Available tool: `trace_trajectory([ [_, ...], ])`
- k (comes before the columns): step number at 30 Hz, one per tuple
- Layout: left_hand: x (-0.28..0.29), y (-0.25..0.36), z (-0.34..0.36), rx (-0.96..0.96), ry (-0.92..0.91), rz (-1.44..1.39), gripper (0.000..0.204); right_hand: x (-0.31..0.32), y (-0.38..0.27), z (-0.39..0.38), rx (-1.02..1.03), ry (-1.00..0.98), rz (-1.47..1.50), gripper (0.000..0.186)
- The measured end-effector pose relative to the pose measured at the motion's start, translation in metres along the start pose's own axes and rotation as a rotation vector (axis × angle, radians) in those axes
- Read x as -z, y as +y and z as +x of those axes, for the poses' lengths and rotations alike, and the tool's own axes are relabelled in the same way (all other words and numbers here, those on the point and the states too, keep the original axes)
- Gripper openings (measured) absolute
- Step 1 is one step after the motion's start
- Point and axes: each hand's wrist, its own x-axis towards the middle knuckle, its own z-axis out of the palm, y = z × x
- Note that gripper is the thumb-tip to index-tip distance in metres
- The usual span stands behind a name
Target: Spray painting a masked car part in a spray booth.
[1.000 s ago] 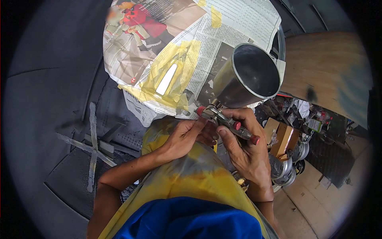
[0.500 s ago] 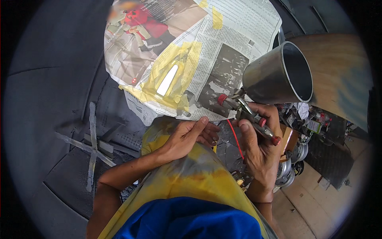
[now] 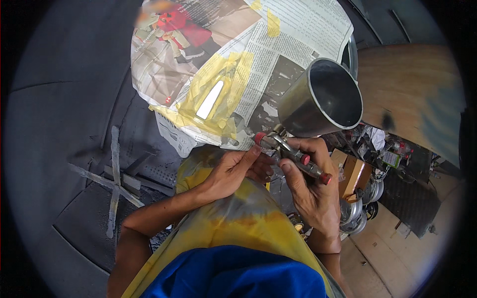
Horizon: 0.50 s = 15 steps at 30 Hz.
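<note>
L arm (image 3: 130,256) is bent at the elbow (image 3: 131,228), forearm (image 3: 171,209) angled up twd R. L hand (image 3: 226,174) is held w/ thumb (image 3: 250,156) extended, fingers (image 3: 263,168) loosely curled. R wrist (image 3: 325,231) is nearly straight; R hand (image 3: 318,191) is raised, fingers wrapped in a grip, thumb bent fwd. Hands are held close tog., apart by a small gap.

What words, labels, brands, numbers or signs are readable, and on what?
Locations only, wording not copied:
Newspaper: columns of fine print, too small to read.
Its lower flap: larger letters, unclear.
Colour advert on it: pale lettering, partly legible.
Red-and-white logo on the advert: small lettering beside it.
Green-and-white package, right: too small to read.
Spray gun: no lettering discernible.
</note>
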Motion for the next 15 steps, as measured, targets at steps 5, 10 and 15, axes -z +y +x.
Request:
trace_trajectory([
  [5,0.003,-0.001,-0.008,-0.011,0.023,0.032,0.056,-0.003,-0.008,-0.003,0.016,-0.071,0.053,0.031],
  [10,0.008,0.002,-0.013,0.018,0.011,0.021,0.054,-0.007,-0.014,-0.001,-0.038,-0.069,0.051,0.031],
  [15,0.013,-0.001,-0.017,-0.021,-0.003,0.002,0.051,-0.014,-0.016,0.002,-0.014,-0.099,0.000,0.031],
])
